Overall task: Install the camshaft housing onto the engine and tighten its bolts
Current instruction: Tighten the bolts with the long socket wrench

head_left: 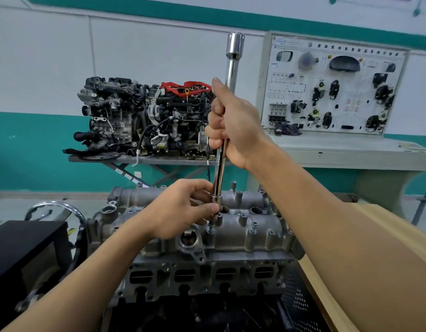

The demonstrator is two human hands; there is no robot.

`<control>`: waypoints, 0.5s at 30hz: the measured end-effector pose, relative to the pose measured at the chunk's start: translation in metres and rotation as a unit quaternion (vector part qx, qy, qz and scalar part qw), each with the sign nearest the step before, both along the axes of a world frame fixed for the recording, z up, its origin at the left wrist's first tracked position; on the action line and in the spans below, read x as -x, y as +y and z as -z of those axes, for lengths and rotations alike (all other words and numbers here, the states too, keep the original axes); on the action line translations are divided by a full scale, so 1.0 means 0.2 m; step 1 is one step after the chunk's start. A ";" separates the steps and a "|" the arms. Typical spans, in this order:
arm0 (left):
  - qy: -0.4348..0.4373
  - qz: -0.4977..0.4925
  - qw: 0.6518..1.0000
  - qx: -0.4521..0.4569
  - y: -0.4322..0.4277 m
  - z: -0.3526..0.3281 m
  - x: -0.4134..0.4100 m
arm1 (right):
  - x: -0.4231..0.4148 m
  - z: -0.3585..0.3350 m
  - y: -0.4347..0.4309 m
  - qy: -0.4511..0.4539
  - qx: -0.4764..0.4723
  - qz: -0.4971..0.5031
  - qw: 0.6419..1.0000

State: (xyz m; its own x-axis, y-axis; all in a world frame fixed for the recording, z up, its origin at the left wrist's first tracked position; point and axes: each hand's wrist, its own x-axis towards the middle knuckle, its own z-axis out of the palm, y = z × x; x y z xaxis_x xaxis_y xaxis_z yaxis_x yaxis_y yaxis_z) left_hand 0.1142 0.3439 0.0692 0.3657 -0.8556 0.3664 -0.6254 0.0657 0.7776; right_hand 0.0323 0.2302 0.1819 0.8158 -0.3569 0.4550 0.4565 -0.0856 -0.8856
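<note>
Your two bare forearms reach in from the bottom edge over the engine [207, 276], its rough cast-grey head showing a row of rectangular ports. The camshaft housing [255, 233] sits on top of it, a lumpy aluminium casting with round open bores and raised bolt bosses. Your left hand [183, 209] pinches the lower socket of a long chrome socket wrench [220, 173] between thumb and curled fingers, just above a flanged bolt [210, 228] standing in the housing. Your right hand [233, 123] wraps round the shaft higher up, thumb laid along it; the tool stands nearly upright. A black case [27, 248] sits to your left, its contents too dim to tell, and a pale wooden board [386, 226] lies to your right. Across the room two display engines [144, 116] rest on a grey metal table [159, 160] against a white and teal wall, beside a white training panel [334, 85] of mounted car parts.
</note>
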 end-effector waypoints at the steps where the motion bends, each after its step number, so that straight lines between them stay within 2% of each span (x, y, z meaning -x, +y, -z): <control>1: 0.002 -0.003 1.000 0.003 0.00 0.01 0.00 | 0.00 0.00 0.00 0.000 -0.003 -0.001 1.000; 15: 0.011 0.008 1.000 -0.001 0.00 0.03 -0.01 | -0.01 0.00 -0.01 0.010 0.009 0.012 1.000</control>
State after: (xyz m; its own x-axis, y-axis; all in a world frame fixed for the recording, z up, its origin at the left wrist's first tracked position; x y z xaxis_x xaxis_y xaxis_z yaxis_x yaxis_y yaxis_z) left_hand 0.1168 0.3447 0.0635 0.3606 -0.8619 0.3566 -0.6072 0.0733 0.7912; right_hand 0.0353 0.2277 0.1825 0.8161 -0.3686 0.4450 0.4358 -0.1131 -0.8929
